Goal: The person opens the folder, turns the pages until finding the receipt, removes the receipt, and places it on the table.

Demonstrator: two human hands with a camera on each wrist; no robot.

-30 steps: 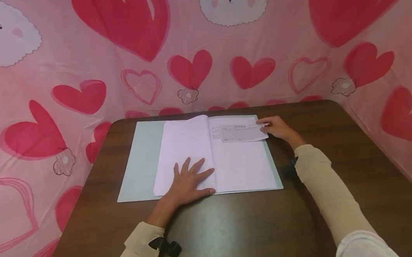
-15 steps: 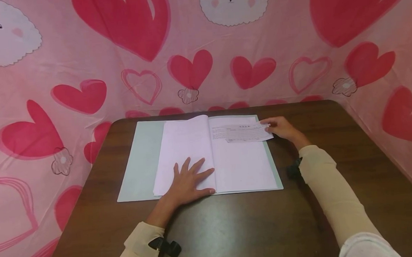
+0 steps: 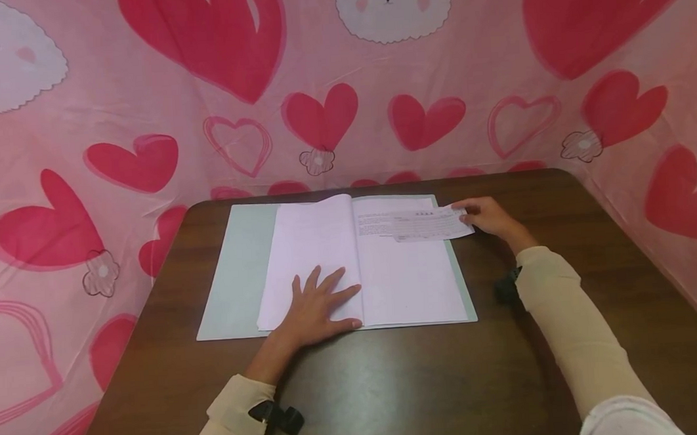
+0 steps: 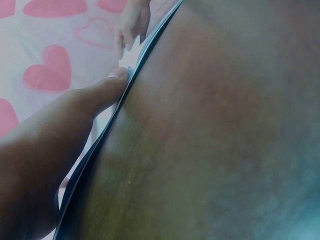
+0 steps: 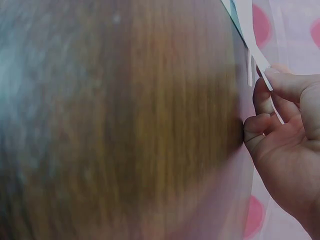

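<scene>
A pale green folder [image 3: 224, 276] lies spread on the table with white pages [image 3: 411, 280] inside, turned to an opening. My left hand [image 3: 313, 311] rests with fingers spread on the lower part of the left-hand page; its thumb reaches the fold near the bottom edge. At the upper right, my right hand [image 3: 490, 218] pinches the right end of a small printed slip [image 3: 428, 225] between thumb and fingers. The slip overlaps the top of the right-hand page and juts past the folder's edge. In the right wrist view, the thumb presses the slip's edge [image 5: 261, 65] against curled fingers.
The dark wooden table [image 3: 393, 386] extends around the folder on all sides. Behind it and along both sides hangs a pink cloth [image 3: 364, 65] printed with hearts. Each wrist carries a small black camera [image 3: 289, 420].
My right hand has drawn the slip to the right, so more printed text on the right-hand page shows. The left hand has stayed in place on the left-hand page.
</scene>
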